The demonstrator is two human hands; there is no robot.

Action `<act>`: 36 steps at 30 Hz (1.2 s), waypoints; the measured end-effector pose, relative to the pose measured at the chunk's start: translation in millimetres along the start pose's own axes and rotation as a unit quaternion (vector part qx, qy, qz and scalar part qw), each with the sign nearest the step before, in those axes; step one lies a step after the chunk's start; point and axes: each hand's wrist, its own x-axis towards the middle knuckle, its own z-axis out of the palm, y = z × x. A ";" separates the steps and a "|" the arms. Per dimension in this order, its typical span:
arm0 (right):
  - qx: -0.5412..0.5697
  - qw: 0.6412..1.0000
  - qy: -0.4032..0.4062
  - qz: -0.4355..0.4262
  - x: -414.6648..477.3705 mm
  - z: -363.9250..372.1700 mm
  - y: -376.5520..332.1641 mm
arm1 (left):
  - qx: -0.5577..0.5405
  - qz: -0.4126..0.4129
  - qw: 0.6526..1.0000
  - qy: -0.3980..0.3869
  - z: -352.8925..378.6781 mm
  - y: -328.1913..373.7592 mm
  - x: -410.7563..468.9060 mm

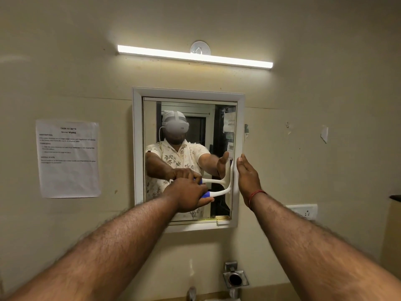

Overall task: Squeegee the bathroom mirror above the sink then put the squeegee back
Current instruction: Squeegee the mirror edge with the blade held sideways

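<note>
Mirror (186, 135): rectangular glass in a white frame, mounted upright on a beige wall. Squeegee (219, 192): white curved neck with a blue grip, held level across the lower glass; its white blade stands vertical, pressed against the mirror's right edge beside the frame.
</note>
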 end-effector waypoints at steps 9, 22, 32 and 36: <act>0.010 0.999 0.036 0.005 0.8 8.9 5.4 | 0.019 -0.009 1.000 -0.012 5.9 -37.2 -48.7; 0.006 0.997 0.078 0.010 3.7 13.4 11.9 | 0.054 -0.052 0.997 -0.032 23.7 -101.4 -117.6; 0.022 0.996 0.086 0.023 1.7 16.3 11.8 | 0.110 -0.072 0.991 -0.037 24.9 -146.0 -163.2; 0.016 0.996 0.089 0.022 1.3 15.6 13.7 | 0.120 -0.084 0.988 -0.044 24.7 -158.1 -177.8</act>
